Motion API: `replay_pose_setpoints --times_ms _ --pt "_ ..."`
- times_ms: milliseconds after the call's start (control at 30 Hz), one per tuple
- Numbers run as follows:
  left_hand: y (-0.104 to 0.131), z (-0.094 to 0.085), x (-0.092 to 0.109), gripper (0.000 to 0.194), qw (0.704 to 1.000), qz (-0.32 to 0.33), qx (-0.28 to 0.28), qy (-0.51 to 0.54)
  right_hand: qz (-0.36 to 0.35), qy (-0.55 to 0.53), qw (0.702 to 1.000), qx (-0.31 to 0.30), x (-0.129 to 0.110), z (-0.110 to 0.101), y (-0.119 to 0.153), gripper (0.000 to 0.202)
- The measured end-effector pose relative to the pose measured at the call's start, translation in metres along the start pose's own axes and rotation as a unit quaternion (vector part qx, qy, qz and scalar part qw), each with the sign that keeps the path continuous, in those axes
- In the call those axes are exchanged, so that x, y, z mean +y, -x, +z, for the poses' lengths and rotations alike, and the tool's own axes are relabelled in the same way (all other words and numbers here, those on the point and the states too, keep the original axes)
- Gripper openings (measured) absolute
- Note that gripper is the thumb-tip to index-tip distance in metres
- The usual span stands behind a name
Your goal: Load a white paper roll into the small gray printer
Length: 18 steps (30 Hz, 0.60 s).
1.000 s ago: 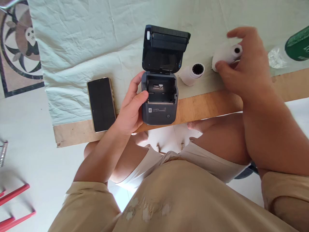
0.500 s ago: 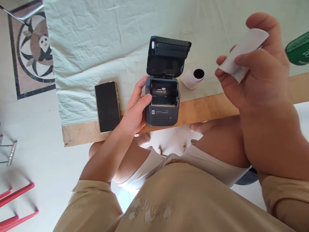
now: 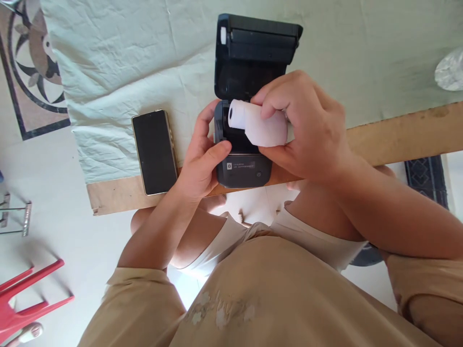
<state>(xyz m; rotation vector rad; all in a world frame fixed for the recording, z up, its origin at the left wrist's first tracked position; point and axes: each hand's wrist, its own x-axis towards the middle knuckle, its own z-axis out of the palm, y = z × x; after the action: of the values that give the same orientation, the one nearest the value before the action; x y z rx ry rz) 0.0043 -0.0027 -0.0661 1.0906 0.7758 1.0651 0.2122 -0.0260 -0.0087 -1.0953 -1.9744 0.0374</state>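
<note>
My left hand (image 3: 202,159) grips a dark portable printer (image 3: 244,176) by its left side, thumb on the rim of the paper bay. The printer's lid (image 3: 255,55) stands raised, away from me. Fingers bent, my right hand (image 3: 311,123) pinches a small white paper roll (image 3: 237,114) with a loose flap of paper (image 3: 265,127) curling off it. The roll lies over the open bay, its dark core facing left. I cannot tell whether it touches the bottom of the bay, since flap and fingers cover that part.
Left of the printer a phone (image 3: 155,152) lies on the pale green cloth (image 3: 119,72), near the table's wooden edge (image 3: 401,137). A crumpled clear-white object (image 3: 450,70) is at the far right. Red stool legs (image 3: 32,279) stand on the floor at lower left.
My right hand has come left from above the cloth to the printer's bay with the white paper. The roll that stood beside the printer no longer shows. The view has shifted slightly.
</note>
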Motion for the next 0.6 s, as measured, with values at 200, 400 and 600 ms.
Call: replay_pose_setpoints --times_ms 200,400,600 --pt "0.005 0.007 0.016 0.062 0.998 -0.053 -0.003 0.031 -0.026 0.038 0.999 -0.018 0.007 0.004 0.000 0.024" --pt "0.011 0.015 0.026 0.043 0.992 -0.056 -0.019 0.107 -0.076 0.028 0.997 -0.011 0.000 -0.009 0.004 0.018" --pt "0.006 0.006 0.013 0.080 0.994 -0.022 -0.090 0.058 -0.110 -0.033 0.991 -0.071 -0.013 -0.006 0.016 0.010"
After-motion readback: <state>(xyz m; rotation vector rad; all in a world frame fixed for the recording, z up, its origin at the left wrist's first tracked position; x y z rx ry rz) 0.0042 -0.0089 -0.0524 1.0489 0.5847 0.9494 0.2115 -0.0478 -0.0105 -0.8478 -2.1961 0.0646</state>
